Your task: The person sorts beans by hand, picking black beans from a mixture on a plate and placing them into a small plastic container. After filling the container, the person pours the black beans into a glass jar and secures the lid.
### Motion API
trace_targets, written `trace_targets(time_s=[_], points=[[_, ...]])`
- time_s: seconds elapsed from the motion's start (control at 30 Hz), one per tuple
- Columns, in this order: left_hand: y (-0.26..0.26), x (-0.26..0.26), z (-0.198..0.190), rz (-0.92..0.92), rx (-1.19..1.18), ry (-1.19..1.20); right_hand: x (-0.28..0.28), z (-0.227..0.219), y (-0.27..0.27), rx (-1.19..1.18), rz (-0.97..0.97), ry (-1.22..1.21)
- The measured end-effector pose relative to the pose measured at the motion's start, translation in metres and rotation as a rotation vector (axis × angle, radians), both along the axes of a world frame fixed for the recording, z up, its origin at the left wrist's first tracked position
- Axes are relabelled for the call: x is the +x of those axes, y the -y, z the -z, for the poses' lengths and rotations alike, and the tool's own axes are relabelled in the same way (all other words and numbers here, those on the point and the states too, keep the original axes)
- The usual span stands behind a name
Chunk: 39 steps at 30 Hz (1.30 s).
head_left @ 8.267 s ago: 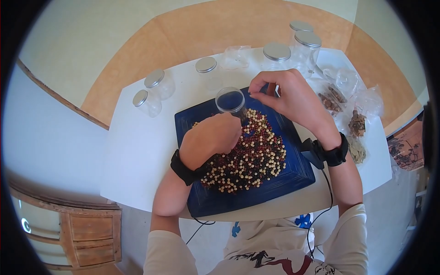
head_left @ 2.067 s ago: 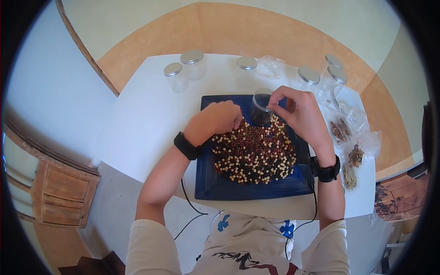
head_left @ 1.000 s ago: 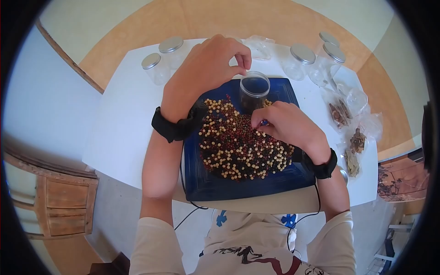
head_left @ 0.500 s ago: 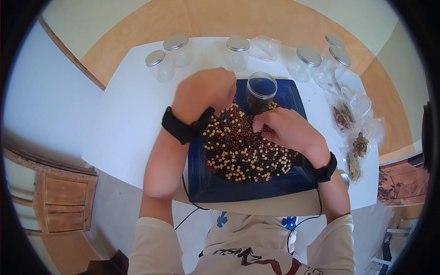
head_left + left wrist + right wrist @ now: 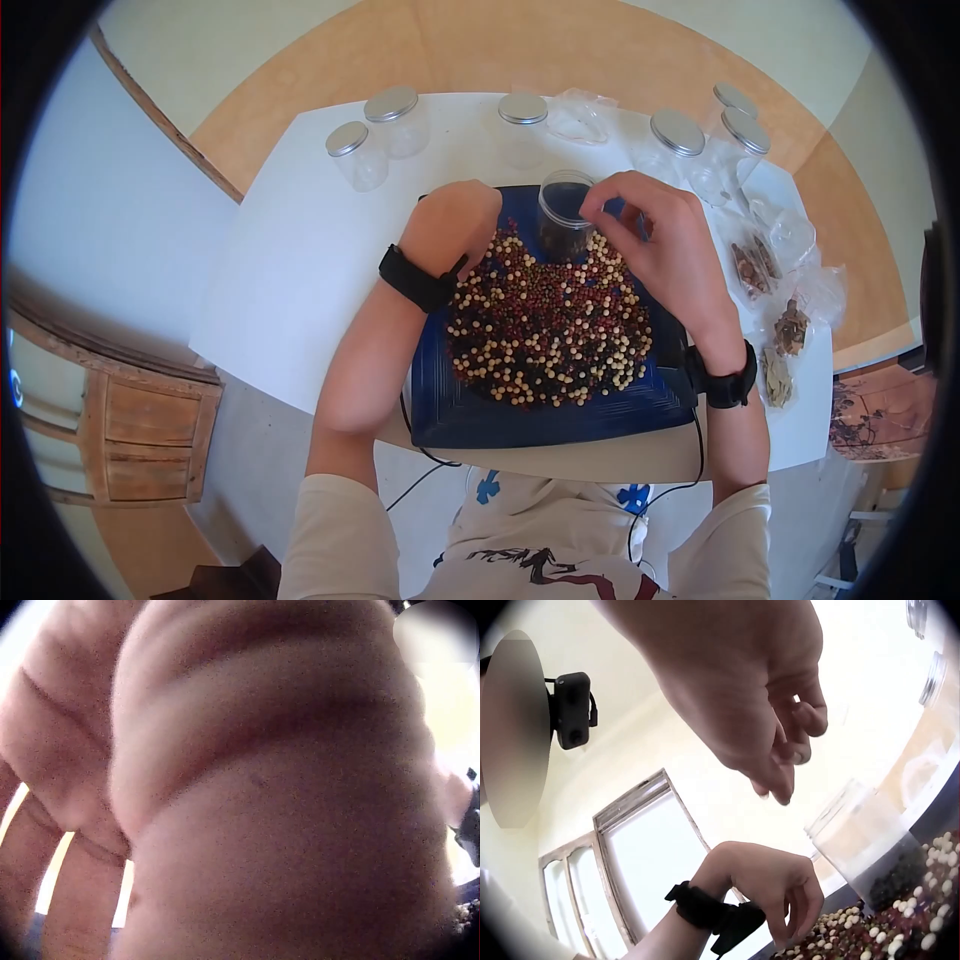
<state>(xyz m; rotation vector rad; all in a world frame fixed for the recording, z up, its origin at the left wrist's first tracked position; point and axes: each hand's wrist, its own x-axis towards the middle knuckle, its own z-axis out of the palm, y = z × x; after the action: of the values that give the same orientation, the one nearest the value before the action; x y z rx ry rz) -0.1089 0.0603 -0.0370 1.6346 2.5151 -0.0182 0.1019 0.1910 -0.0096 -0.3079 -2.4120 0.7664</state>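
Note:
A heap of mixed beans, cream, dark red, greenish and black, covers much of a square blue tray. At the tray's far side stands a clear open jar with dark beans in its bottom. My right hand is at the jar's mouth, thumb and fingertips brought together; I cannot tell whether a bean is between them. At the heap's left edge is my left hand, its fingers pointing down; in the right wrist view the left fingertips reach the beans. The left wrist view shows mostly palm and blurred wrist.
Several clear jars with silver lids stand along the back of the white table. Plastic bags of dried spices lie at the right. A thin black cable hangs over the front edge.
My right hand has risen from the heap to the jar's mouth. One second ago my left hand was beside the jar's rim; it has since come down to the heap's left edge.

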Motion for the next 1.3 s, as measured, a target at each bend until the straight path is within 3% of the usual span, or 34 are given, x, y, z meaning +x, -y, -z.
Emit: trace_targets(time_s=[0.1, 0.33, 0.6, 0.8, 1.0, 1.1, 1.3], points=[[-0.004, -0.004, 0.010, -0.003, 0.081, -0.045, -0.005, 0.012, -0.005, 0.052, 0.051, -0.034], [-0.016, -0.009, 0.011, 0.049, -0.067, 0.064, -0.008, 0.022, -0.014, 0.122, 0.083, -0.052], [-0.006, 0.004, 0.004, 0.044, 0.000, 0.013, 0.002, -0.001, -0.008, -0.045, -0.042, 0.023], [-0.010, -0.009, -0.002, 0.047, -0.079, 0.017, 0.007, -0.006, -0.008, -0.010, -0.096, 0.040], [-0.008, -0.017, -0.020, 0.118, -0.063, 0.227, 0.010, -0.009, -0.009, -0.003, -0.127, 0.111], [-0.015, -0.023, -0.026, 0.116, -0.180, 0.281, 0.009, -0.004, -0.012, 0.051, -0.173, 0.097], [-0.002, -0.039, -0.054, 0.291, 0.040, 0.541, 0.013, -0.007, -0.017, -0.033, -0.242, 0.248]])
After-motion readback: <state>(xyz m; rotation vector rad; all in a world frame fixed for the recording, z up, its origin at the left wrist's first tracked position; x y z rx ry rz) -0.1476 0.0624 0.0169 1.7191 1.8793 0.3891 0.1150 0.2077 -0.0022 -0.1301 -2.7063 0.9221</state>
